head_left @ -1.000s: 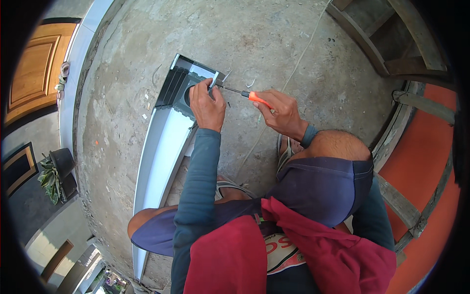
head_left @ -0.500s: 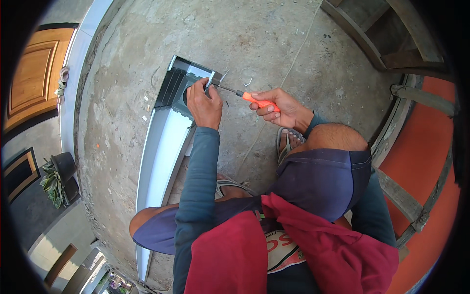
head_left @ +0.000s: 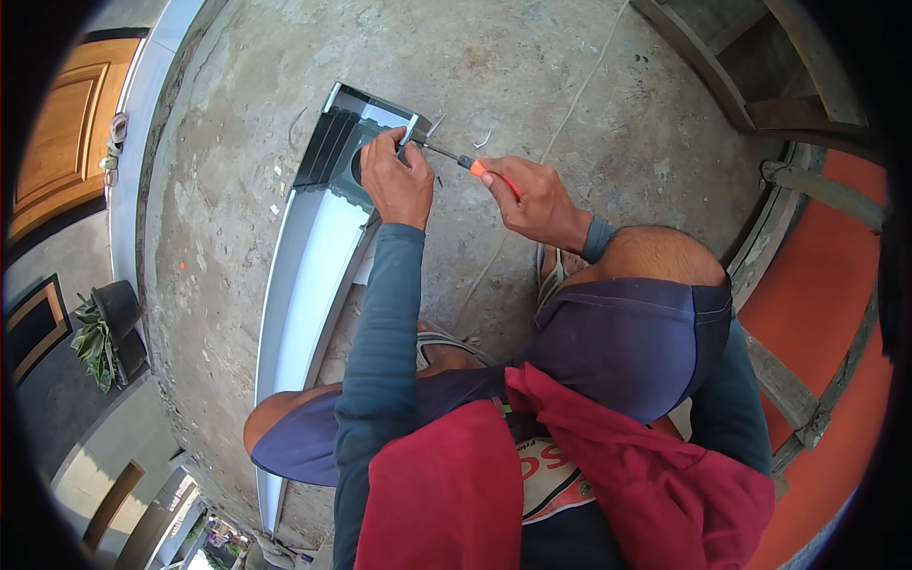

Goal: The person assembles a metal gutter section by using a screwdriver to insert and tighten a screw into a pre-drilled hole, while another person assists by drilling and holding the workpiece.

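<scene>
My right hand (head_left: 541,202) grips an orange screwdriver (head_left: 478,168), shaft pointing up-left. My left hand (head_left: 399,183) pinches the dark end piece (head_left: 329,152) of a long white channel (head_left: 306,275) running back toward my left knee (head_left: 271,418).

the long sleeves (head_left: 385,309) are dark blue-green, with soft wrinkles, and go down to the wrists. the hands (head_left: 397,182) are bare, with no gloves. the shorts (head_left: 617,347) are dark purple-blue, with a thin pale line of stitches. a big dark red cloth (head_left: 442,494) hangs in folds over a dark shirt. the shirt has a cream print (head_left: 551,483) with red on it. the sandals (head_left: 439,338) have light straps.
</scene>
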`<state>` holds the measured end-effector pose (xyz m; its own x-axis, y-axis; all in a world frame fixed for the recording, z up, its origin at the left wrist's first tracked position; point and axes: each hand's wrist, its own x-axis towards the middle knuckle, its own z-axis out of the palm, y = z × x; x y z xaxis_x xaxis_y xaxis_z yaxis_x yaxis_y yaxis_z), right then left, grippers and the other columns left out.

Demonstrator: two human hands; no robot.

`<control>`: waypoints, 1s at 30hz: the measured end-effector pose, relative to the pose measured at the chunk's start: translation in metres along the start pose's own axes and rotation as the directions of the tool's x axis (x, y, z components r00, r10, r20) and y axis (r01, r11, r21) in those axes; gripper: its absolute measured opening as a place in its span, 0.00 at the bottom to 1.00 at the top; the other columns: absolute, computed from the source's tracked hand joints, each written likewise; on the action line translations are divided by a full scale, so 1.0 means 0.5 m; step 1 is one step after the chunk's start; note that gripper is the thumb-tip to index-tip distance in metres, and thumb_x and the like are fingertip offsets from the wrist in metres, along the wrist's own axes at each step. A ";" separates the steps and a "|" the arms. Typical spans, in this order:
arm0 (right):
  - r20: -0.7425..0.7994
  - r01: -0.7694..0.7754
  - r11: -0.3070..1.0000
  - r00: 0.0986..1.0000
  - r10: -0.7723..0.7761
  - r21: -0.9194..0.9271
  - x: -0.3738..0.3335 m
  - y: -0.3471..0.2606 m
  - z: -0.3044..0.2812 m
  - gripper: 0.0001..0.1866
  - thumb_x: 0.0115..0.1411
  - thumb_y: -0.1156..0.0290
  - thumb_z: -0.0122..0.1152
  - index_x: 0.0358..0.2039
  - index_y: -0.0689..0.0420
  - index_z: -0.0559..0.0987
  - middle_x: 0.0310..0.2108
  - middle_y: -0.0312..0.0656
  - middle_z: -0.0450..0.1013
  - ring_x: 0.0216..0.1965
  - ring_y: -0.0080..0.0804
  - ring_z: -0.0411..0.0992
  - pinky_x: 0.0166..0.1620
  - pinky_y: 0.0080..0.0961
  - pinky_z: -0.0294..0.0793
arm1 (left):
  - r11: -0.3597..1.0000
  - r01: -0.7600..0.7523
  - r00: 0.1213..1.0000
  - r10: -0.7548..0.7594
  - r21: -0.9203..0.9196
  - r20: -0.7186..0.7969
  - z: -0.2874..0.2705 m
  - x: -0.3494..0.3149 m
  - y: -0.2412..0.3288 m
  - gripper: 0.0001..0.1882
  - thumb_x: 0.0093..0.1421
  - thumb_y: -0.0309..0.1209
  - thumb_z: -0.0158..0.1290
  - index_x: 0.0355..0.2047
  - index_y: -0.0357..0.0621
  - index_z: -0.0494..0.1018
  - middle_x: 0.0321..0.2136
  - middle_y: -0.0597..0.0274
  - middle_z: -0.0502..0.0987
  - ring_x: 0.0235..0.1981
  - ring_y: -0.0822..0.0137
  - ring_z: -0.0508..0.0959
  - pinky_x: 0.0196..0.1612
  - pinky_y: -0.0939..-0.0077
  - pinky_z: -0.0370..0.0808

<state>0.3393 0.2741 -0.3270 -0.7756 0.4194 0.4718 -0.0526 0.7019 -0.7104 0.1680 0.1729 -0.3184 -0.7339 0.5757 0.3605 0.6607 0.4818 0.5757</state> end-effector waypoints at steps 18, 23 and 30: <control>-0.026 -0.035 0.997 0.999 0.037 0.075 0.011 0.020 -0.021 0.10 0.59 0.79 0.62 0.41 0.64 0.78 0.28 0.42 0.76 0.22 0.28 0.73 0.23 0.25 0.70 | 1.000 0.003 1.000 -0.003 0.011 0.027 -0.007 0.001 -0.008 0.10 0.53 0.24 0.58 0.37 0.37 0.79 0.32 0.51 0.80 0.35 0.54 0.79 0.42 0.62 0.75; -0.057 -0.139 0.957 0.986 0.158 0.253 0.006 0.016 -0.005 0.09 0.60 0.76 0.63 0.41 0.64 0.79 0.25 0.40 0.74 0.18 0.29 0.72 0.20 0.22 0.66 | 1.000 0.009 1.000 -0.009 -0.026 0.016 0.001 0.002 0.004 0.08 0.52 0.21 0.57 0.35 0.36 0.77 0.32 0.51 0.80 0.37 0.51 0.77 0.42 0.59 0.73; 0.729 -0.799 -0.255 0.300 0.615 0.545 0.055 -0.004 -0.068 0.12 0.59 0.77 0.63 0.44 0.61 0.77 0.26 0.35 0.71 0.16 0.15 0.62 0.17 0.15 0.55 | 1.000 0.015 1.000 -0.015 -0.023 0.027 -0.009 -0.003 -0.006 0.09 0.52 0.21 0.57 0.35 0.36 0.77 0.32 0.51 0.80 0.37 0.51 0.77 0.42 0.59 0.73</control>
<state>0.3394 0.3037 -0.2951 -0.7238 0.1379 -0.6761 0.2905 -0.8278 -0.4799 0.1664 0.1677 -0.3174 -0.7389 0.5865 0.3318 0.6457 0.4755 0.5975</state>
